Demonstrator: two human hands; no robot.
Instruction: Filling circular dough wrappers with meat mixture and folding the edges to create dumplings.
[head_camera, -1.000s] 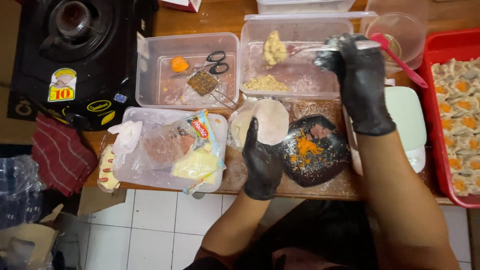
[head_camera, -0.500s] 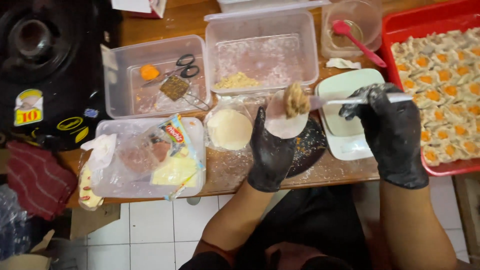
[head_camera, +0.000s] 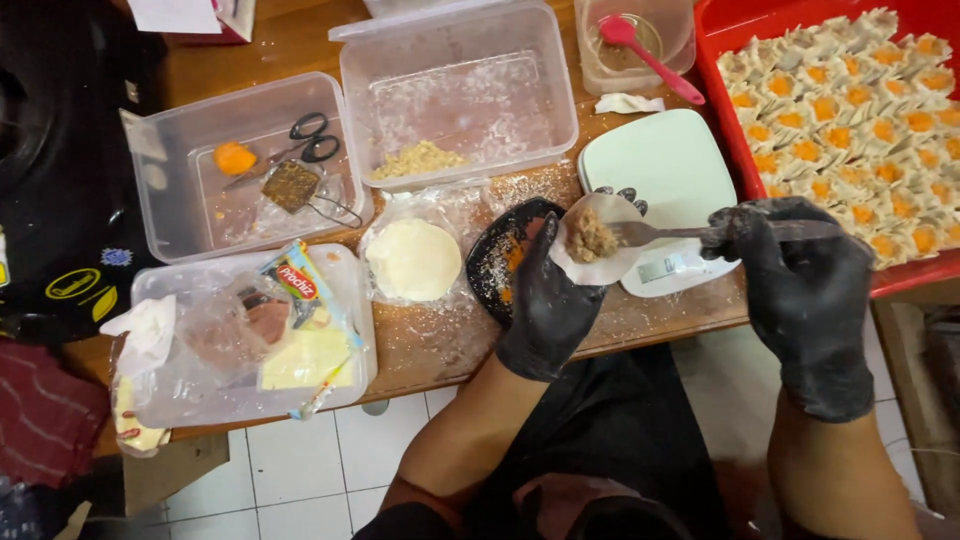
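Head view of a wooden surface (head_camera: 440, 345) during dumpling filling. The left hand (head_camera: 548, 300), in a black glove, cups a round dumpling wrapper (head_camera: 600, 240) in its fingers (head_camera: 540, 250), which curl under and grip the wrapper just above the front edge of the surface. A lump of brown minced filling (head_camera: 592, 240) sits in the middle of the wrapper. The right hand (head_camera: 800, 280), also gloved in black, has its fingers closed around the handle of a metal utensil (head_camera: 680, 232), whose tip touches the filling. Just behind the wrapper lies a black plate (head_camera: 500, 262) dusted with orange crumbs, and beside it a pale green kitchen scale (head_camera: 665, 165). A stack of round wrappers (head_camera: 413, 260) rests on plastic film to the left of the plate. Further back stands a clear container (head_camera: 460, 90) holding a small remainder of filling. At the right, a red tray (head_camera: 730, 80) holds rows of finished dumplings (head_camera: 850, 120) topped with orange.
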